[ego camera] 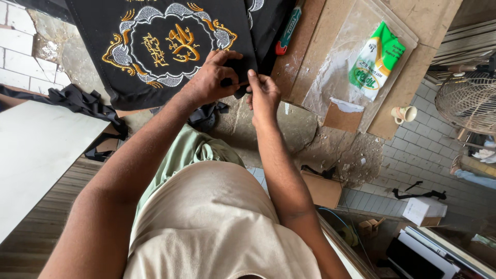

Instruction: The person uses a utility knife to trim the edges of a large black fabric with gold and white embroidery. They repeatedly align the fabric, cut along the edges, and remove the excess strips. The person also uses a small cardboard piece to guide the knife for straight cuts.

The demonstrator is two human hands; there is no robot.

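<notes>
Black embroidered cloth [160, 46] on a stone worktop [289, 129], both hands at its lower right edge.

Left hand [209, 80]: spread flat on the cloth's lower corner, fingers narrow, pressing the fabric down. Right hand [263, 93]: pinched shut at the cloth's edge just beside the left, thumb and forefinger closed on a thin item too small to tell. Cloth: black, gold and silver ornamental medallion at centre, lying flat at the top of the view. Adjacent: red-and-green utility knife [287, 28] just right of the cloth; green-and-white packet [376, 59] on a clear plastic sheet [336, 67]; small cup [404, 113] on the board's corner; black fabric scraps [85, 103] at left; wire fan guard [467, 101] far right.
</notes>
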